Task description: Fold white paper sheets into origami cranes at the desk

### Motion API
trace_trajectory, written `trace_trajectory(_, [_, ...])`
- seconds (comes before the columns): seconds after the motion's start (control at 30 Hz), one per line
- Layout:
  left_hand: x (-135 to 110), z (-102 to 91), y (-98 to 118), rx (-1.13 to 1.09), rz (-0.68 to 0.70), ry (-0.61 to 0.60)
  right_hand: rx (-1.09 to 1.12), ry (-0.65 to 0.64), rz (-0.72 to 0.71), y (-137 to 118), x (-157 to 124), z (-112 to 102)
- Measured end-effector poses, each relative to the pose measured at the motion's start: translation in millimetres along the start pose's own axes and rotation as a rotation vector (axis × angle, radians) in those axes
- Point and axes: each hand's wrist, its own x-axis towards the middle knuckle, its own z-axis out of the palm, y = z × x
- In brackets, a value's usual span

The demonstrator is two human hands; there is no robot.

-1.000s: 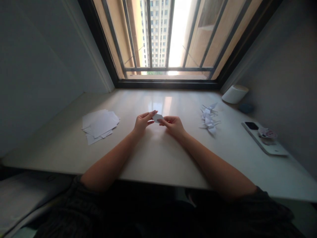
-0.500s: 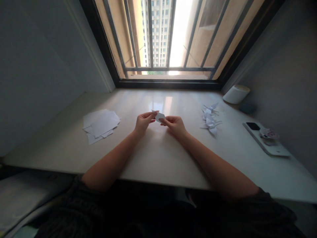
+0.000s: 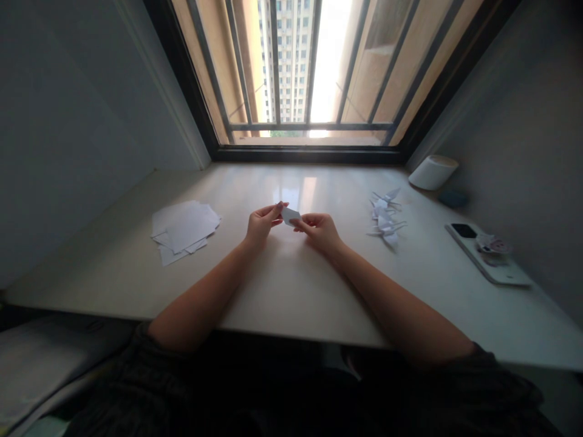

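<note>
A small folded piece of white paper (image 3: 290,215) is held up between my two hands, above the middle of the white sill. My left hand (image 3: 263,223) pinches its left end between thumb and fingers. On its right side, my right hand (image 3: 320,229) grips it with the thumb lying on the near face. The fingers behind the paper are partly hidden. Off to the right of my hands lie several folded paper cranes (image 3: 386,220) in a row. A loose pile of white paper sheets (image 3: 189,224) lies to the left.
A phone (image 3: 485,255) lies at the right with a small pale object (image 3: 493,244) on top. Behind it a white cup-like object (image 3: 433,172) leans near the wall, beside a dark rounded item (image 3: 453,198). A barred window (image 3: 310,154) closes off the back.
My left fingers have shifted slightly along the folded paper's left end, and its pointed tip no longer shows there. My right hand stays nearly the same.
</note>
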Motion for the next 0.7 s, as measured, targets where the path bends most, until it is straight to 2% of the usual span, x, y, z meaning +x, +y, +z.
trace_trajectory(0.3, [-2.1,1.8,5.2,-0.035,-0.050,0.014,0.089,-0.002,0.038,-0.8,0.5,0.6])
trace_trajectory(0.7, [0.1,0.2,4.0,-0.012,-0.020,0.064,0.107,-0.023,0.025,-4.6,-1.6,1.1])
